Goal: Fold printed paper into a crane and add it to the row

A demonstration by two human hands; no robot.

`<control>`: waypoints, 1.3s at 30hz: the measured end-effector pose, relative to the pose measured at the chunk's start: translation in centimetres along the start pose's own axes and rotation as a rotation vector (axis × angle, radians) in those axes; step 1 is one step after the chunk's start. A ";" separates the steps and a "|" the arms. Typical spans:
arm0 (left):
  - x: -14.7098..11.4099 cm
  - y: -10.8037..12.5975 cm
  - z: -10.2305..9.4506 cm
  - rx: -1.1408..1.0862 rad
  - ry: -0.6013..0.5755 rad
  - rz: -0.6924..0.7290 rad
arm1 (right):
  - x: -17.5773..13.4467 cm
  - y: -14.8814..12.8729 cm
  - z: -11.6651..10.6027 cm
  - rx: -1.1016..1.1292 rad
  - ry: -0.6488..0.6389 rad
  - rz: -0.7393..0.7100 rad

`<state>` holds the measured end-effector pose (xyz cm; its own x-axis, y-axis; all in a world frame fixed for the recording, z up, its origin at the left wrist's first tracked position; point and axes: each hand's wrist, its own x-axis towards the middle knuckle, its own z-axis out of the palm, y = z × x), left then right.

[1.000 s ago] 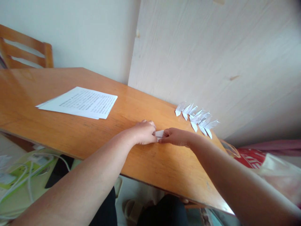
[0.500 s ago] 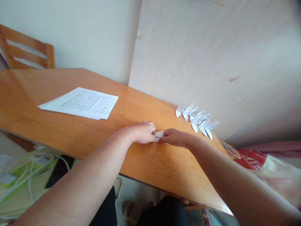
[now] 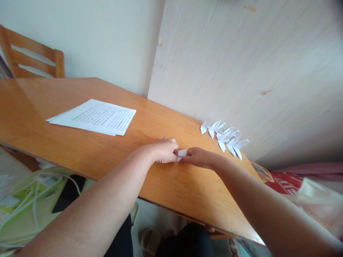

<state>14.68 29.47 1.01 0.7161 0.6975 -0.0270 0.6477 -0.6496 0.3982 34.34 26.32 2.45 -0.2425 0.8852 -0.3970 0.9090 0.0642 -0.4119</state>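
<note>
A small piece of folded white paper [image 3: 182,154] shows between my two hands, low over the wooden table [image 3: 166,185]. My left hand [image 3: 165,151] is closed on its left end, fingers curled. From the other side my right hand [image 3: 198,157] pinches the right end, thumb nearer me. A dark crease line runs across the bit of paper that shows; the rest is covered by my fingers. Beyond my right hand, several folded paper figures [image 3: 226,137] with pointed tips stand in a row near the wall.
A stack of printed sheets [image 3: 93,117] lies on the table at the left. A wooden chair [image 3: 34,53] stands behind the far left end. Below the left edge are a power strip with white cables [image 3: 34,196] and a black flat device [image 3: 69,192]. Bags [image 3: 286,182] sit at the right.
The view has shifted very slightly. Both hands keep their hold on the folded paper in nearly the same place.
</note>
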 end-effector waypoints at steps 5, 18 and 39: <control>-0.1 0.1 0.0 -0.013 0.004 -0.004 | -0.1 -0.1 0.2 -0.001 0.004 0.000; 0.0 0.0 0.0 -0.021 0.001 -0.006 | -0.2 -0.7 0.4 -0.042 0.029 0.028; 0.1 0.3 0.5 0.103 0.081 -0.014 | -0.4 -0.2 -0.1 0.070 0.018 0.030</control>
<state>15.11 29.19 0.64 0.6859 0.7263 0.0443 0.6839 -0.6643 0.3017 34.27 26.05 2.78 -0.2083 0.8947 -0.3952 0.8896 0.0054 -0.4567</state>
